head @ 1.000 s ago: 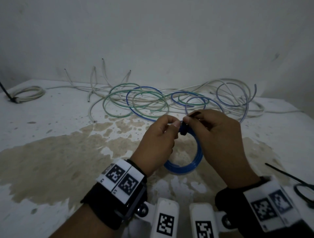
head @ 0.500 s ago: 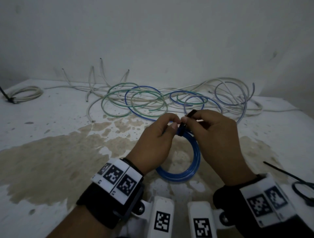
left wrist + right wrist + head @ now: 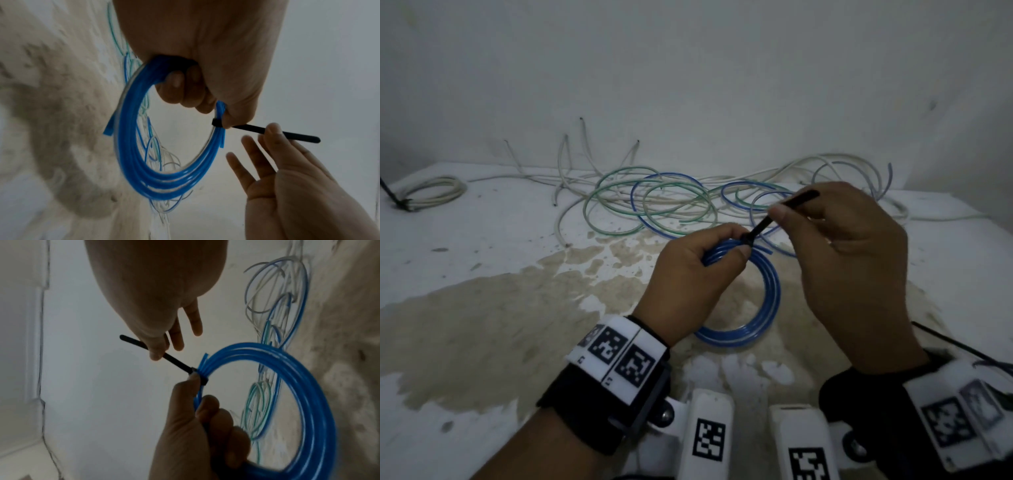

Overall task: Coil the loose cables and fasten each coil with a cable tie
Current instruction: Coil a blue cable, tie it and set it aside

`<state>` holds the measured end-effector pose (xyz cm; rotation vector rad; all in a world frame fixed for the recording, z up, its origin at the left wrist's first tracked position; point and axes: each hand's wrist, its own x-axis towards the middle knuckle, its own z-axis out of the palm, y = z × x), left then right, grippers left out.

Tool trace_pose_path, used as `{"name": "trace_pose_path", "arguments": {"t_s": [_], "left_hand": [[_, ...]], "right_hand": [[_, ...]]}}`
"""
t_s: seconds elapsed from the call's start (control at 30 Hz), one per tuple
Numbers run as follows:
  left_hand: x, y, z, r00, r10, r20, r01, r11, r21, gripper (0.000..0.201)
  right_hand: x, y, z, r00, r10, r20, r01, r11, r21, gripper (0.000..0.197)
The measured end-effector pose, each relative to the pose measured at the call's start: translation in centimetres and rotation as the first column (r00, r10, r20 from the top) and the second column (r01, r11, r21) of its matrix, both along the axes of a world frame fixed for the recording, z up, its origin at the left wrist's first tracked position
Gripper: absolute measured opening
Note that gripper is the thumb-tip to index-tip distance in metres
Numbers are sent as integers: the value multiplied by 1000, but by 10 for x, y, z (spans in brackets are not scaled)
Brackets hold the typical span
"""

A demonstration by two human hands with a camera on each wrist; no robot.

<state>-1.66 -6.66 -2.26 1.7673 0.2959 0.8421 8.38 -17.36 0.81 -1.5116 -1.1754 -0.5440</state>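
Left hand (image 3: 690,274): gripped the blue coil (image 3: 756,318) at its top, thumb by the tie's head.
Right hand (image 3: 849,260): pinched the black cable tie (image 3: 780,214) tail, other fingers spread.
Coil: held above the stained table (image 3: 482,325).
Loose cables (image 3: 661,202): lay beyond, near the wall.

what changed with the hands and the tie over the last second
The right hand has drawn away from the left hand, up and to the right, pulling the black cable tie tail out through its head, so the strap now stretches taut and looks cinched on the blue coil. Unchanged: the left hand keeps gripping the coil beside the tie head, the right keeps pinching the tail, and the loose cables lie as before.
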Motion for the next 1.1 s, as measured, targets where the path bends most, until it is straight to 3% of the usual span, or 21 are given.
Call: {"name": "trace_pose_path", "arguments": {"t_s": [0.17, 0.23, 0.3, 0.37, 0.53, 0.7, 0.83, 0.97, 1.1], "left_hand": [[1, -2, -3, 999, -4, -46, -1, 995, -103, 14], [2, 2, -5, 998, -31, -52, 19, 976, -218, 12], [3, 3, -5, 996, -78, -51, 57, 939, -339, 12], [3, 3, -6, 994, -91, -66, 62, 934, -352, 12], [5, 9, -15, 989, 51, -140, -61, 996, -63, 11], [5, 7, -15, 987, -8, -162, -8, 995, -99, 12], [3, 1, -10, 995, -1, -103, 4, 999, 36, 13], [2, 2, -10, 995, 33, -97, -24, 995, 100, 12], [1, -1, -5, 998, 40, -46, -33, 990, 139, 24]], "right_hand": [[-3, 5, -6, 924, 170, -342, -207, 976, -72, 5], [-1, 7, -10, 893, 207, -399, -273, 955, -116, 9], [4, 9, -15, 946, 148, -290, -213, 955, -208, 15], [7, 10, -18, 980, 73, -186, -118, 963, -243, 16], [11, 8, -19, 995, 67, -69, -82, 965, -250, 11], [10, 9, -21, 997, 45, -67, -63, 957, -284, 11], [8, 6, -17, 991, 78, -109, -103, 962, -255, 10], [7, 6, -16, 995, 101, 8, -96, 964, -250, 13], [4, 3, -13, 991, 58, 118, -39, 987, -158, 11]]}}
